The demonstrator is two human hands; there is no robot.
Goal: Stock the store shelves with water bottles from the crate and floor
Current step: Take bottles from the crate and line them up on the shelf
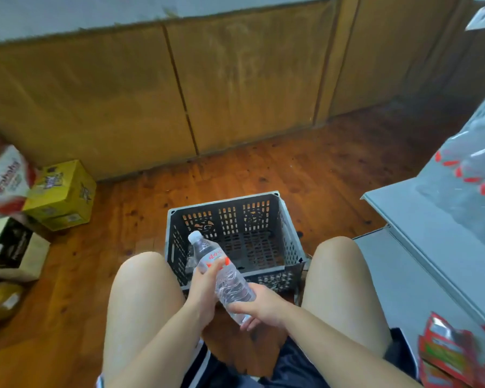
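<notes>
A clear water bottle (221,271) with a white cap and a red-and-white label lies slanted in front of me, cap pointing up and left. My left hand (203,288) grips it at the label. My right hand (256,306) grips its lower end. Both hands hold it above the near rim of a grey slatted crate (289,228) that stands on the wooden floor between my knees. Inside the crate I see only a scrap of clear plastic by its left wall. More water bottles (476,175) with red labels stand blurred on the grey shelf (420,236) at the right.
Cardboard boxes, one yellow (65,191) and one red-and-white (6,180), are stacked on the floor at the left. A brown cardboard wall (235,88) closes off the back. Red snack packets (454,354) lie at the lower right under the shelf.
</notes>
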